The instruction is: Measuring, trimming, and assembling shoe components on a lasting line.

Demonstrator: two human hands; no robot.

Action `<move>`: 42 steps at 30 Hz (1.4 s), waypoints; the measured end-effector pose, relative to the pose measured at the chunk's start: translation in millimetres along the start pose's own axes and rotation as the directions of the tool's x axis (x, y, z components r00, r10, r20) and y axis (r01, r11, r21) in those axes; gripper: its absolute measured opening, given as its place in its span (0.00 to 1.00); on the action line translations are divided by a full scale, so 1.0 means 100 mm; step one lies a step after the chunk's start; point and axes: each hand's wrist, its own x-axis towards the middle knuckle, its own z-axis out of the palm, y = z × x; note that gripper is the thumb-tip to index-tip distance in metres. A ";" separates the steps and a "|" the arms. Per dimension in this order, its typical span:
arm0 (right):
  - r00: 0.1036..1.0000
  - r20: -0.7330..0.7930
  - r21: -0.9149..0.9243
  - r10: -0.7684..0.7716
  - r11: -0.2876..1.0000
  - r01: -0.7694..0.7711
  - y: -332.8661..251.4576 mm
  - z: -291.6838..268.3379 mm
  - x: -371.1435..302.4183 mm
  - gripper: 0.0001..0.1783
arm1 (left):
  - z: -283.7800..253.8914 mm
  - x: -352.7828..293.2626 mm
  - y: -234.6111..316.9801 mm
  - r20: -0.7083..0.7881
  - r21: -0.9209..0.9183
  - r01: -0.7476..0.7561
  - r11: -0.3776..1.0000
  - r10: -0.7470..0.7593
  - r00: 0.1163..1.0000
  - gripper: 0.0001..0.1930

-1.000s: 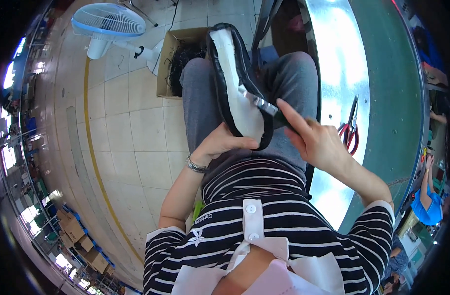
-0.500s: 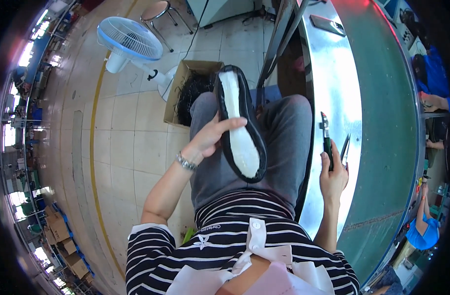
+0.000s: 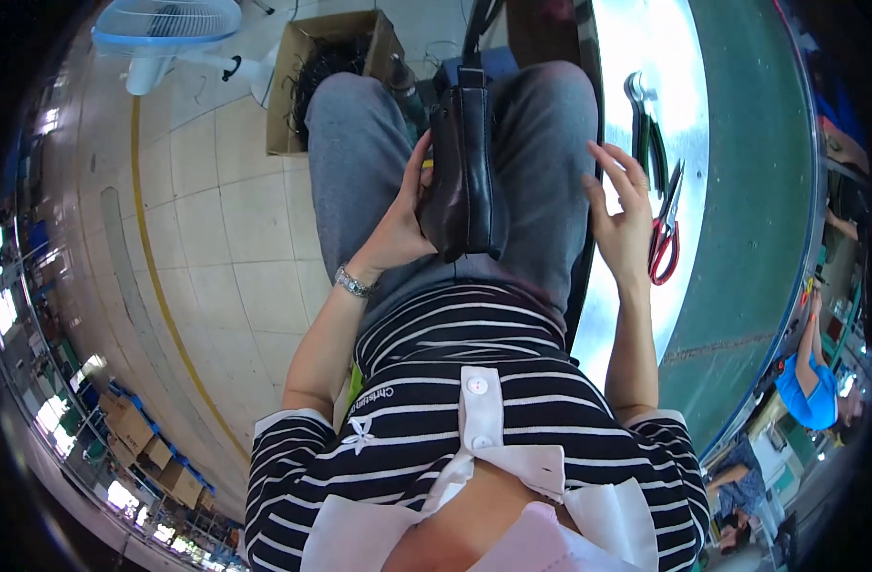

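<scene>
Over my lap, my left hand [image 3: 398, 227] grips a black leather shoe upper [image 3: 452, 195] from its left side. The seam at its back faces me, and its underside is out of sight. My left fingertips are partly hidden behind it. To the right, my right hand [image 3: 624, 212] is empty, its fingers apart, over the near edge of the metal bench. Just beyond that hand lie pliers [image 3: 657, 157] with dark green handles. Red-handled scissors [image 3: 663, 250] rest beside them, blades pointing away from me.
A shiny metal bench strip [image 3: 650, 29] runs along my right side, with a green surface [image 3: 741, 191] past it. Beyond my left knee stands a cardboard box [image 3: 383, 43] of dark scraps. A blue-and-white fan [image 3: 166, 29] is at the far left. Other people sit at the far right.
The pliers have left my right hand and lie on the bench. My left hand has turned the shoe upper so its white underside no longer shows. The whole view has shifted.
</scene>
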 end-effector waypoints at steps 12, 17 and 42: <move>0.929 0.333 0.397 -0.165 0.917 0.020 -0.50 0.22 -0.19 0.28 | 0.02 -0.11 -0.11 0.030 -0.020 0.094 0.995 -0.093 0.995 0.67; 0.927 0.288 0.152 -0.241 0.967 0.204 -0.88 0.17 -0.31 0.46 | 0.02 -0.17 -0.20 0.056 0.036 0.035 0.999 -0.037 0.998 0.67; 0.680 0.705 0.709 -0.203 0.225 -0.668 -0.54 0.24 -0.26 0.41 | -0.42 -0.30 0.38 -0.337 -0.524 -0.063 0.849 -0.139 0.931 0.43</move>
